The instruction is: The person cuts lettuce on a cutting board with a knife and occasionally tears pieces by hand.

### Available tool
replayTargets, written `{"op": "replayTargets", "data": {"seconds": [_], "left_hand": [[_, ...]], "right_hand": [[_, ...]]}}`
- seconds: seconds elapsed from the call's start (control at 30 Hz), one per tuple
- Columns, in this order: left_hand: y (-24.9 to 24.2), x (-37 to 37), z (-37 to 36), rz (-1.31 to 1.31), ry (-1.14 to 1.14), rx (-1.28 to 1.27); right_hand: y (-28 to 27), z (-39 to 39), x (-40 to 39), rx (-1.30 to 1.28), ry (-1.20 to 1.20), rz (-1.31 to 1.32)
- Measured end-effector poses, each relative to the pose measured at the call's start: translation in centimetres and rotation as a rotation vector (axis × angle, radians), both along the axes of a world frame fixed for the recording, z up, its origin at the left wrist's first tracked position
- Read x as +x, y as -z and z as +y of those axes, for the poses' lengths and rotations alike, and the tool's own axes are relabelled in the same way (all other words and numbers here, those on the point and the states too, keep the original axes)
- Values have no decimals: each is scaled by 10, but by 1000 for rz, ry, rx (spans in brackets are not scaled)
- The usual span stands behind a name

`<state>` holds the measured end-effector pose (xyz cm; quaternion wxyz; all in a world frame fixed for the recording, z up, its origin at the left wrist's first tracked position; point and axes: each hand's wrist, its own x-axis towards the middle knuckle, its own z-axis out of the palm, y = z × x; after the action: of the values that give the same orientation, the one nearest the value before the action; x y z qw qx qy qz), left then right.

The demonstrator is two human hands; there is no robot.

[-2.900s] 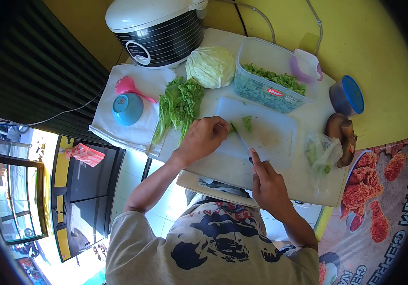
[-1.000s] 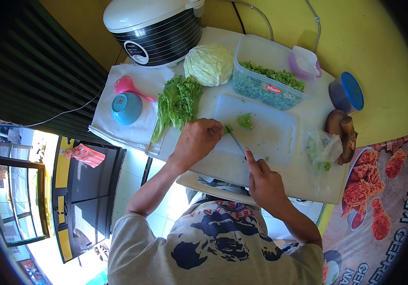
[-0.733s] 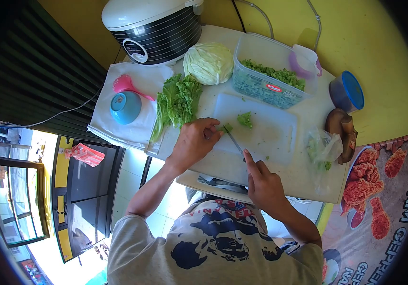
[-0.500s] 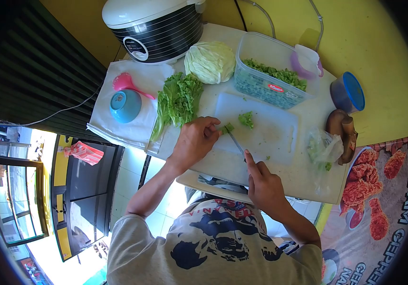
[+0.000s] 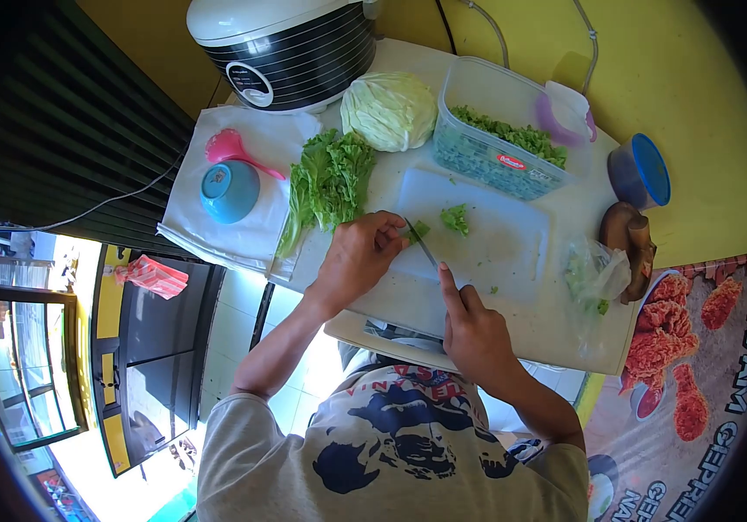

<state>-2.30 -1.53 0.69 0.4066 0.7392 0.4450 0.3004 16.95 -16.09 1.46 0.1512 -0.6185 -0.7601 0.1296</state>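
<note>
My right hand (image 5: 475, 335) is closed round a knife (image 5: 422, 244), its index finger stretched along the top. The blade points away from me and lies against a small piece of lettuce (image 5: 418, 231) at the left part of the white cutting board (image 5: 512, 239). My left hand (image 5: 362, 254) pinches the left end of that piece, fingers bent close to the blade. Another torn lettuce bit (image 5: 455, 219) rests on the board, with tiny scraps around it. Left of the board lies a bunch of leaf lettuce (image 5: 331, 178).
Behind the board stands a clear tub (image 5: 499, 170) of chopped lettuce. A cabbage (image 5: 388, 110) and a rice cooker (image 5: 295, 65) are at the back. An upturned blue bowl (image 5: 229, 191) and pink ladle (image 5: 227, 146) lie left; a plastic bag (image 5: 595, 278) and blue-lidded container (image 5: 643, 171) are right.
My right hand and the knife have shifted slightly left and away from me, so the blade reaches further past the lettuce piece. My left hand stays nearly in place.
</note>
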Motion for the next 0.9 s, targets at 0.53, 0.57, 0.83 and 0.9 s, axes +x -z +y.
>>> {"op": "replayTargets", "data": {"seconds": [0.53,0.57,0.83,0.9], "left_hand": [[-4,7,-3,73,48,117],[-4,9,-3,74,50,132],[3,24,1,87,108,223],[0,26,0,62,111,204]], "right_hand": [[-17,0,37,76,235,19],[-16,2,42,67,264,-25],[-14,-8,26,-14,167,-5],[-16,-8,26,-19,161,6]]}}
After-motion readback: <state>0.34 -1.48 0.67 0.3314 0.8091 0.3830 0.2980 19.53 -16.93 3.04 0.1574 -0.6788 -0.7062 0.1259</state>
